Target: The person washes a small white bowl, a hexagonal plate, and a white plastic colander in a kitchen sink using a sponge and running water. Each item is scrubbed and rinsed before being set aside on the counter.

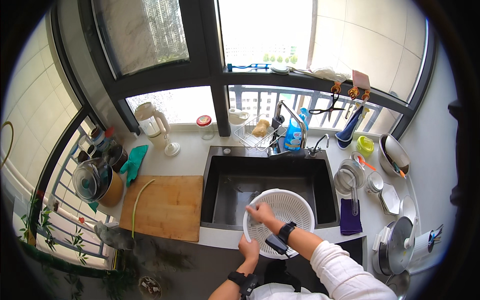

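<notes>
A white plastic colander (296, 204) is tilted over the front edge of the black sink (232, 187). My left hand (249, 248) grips its rim at the lower left. Across the colander reaches my right arm, and my right hand (262, 213) is closed at the inner left wall. A small grey item (253, 217), blurred and mostly covered by the fingers, shows under that hand; what it is I cannot tell. Slots run around the colander's wall and base. Part of its right side is hidden behind my right forearm.
Left of the sink, a wooden cutting board (168, 206) bears a long green stalk (139, 202). The tap (300, 123) arches behind the basin, near a wire rack (255, 137) with a sponge. To the right are a purple cloth (350, 217), bowls (393, 155) and a lidded pan (397, 245).
</notes>
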The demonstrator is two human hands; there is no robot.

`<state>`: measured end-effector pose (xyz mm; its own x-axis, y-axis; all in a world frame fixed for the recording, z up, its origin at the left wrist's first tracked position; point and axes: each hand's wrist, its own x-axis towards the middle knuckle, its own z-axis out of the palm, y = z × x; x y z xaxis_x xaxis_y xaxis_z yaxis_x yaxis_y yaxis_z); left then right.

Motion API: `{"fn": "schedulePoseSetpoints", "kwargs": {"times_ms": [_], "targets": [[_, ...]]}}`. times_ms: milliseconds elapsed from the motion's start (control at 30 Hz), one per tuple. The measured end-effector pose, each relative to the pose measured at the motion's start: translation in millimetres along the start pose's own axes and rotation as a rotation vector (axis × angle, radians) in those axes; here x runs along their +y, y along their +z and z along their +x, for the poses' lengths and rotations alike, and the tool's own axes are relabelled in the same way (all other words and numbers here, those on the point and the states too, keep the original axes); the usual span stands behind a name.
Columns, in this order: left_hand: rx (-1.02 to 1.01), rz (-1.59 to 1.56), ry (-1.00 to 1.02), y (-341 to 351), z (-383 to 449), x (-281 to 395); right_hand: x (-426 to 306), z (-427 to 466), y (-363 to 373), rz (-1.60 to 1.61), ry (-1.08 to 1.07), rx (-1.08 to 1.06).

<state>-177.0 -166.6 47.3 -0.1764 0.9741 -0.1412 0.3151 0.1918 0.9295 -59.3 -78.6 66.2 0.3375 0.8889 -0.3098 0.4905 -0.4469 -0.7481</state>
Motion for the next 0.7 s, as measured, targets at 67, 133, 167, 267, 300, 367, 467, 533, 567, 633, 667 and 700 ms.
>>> {"fn": "schedulePoseSetpoints", "kwargs": {"times_ms": [67,133,167,267,300,367,467,533,567,633,667,700], "targets": [[0.015,0.015,-0.013,1,0,1,2,20,-12,0.022,0.147,0.011],[0.004,0.041,0.008,2,-2,3,6,34,-23,0.024,0.172,0.032],[-0.009,0.055,-0.022,2,-2,4,7,36,-30,-0.020,0.192,0.064],[-0.015,0.149,0.064,-3,-7,7,16,20,-57,-0.058,0.014,0.054],[-0.082,0.028,0.018,-4,-9,9,19,10,-68,-0.124,0.007,-0.004],[-0.271,-0.184,-0.239,-8,-16,11,29,-7,-104,-0.479,-0.201,0.161],[-0.372,-0.379,-0.255,-13,-23,15,48,-22,-149,-0.576,-0.178,0.189],[-0.600,-0.410,-0.402,-18,-23,17,60,-26,-162,-0.407,0.029,0.108],[-0.707,-0.409,-0.482,-22,-21,19,64,-28,-163,-0.319,-0.059,0.115],[-0.897,-0.334,-0.567,-29,-12,21,72,-30,-157,-0.225,-0.131,0.134],[-0.989,-0.280,-0.620,-33,-9,22,74,-31,-152,-0.285,-0.205,0.155],[-0.959,-0.218,-0.532,-37,-3,22,76,-33,-148,-0.339,-0.344,0.196]]}}
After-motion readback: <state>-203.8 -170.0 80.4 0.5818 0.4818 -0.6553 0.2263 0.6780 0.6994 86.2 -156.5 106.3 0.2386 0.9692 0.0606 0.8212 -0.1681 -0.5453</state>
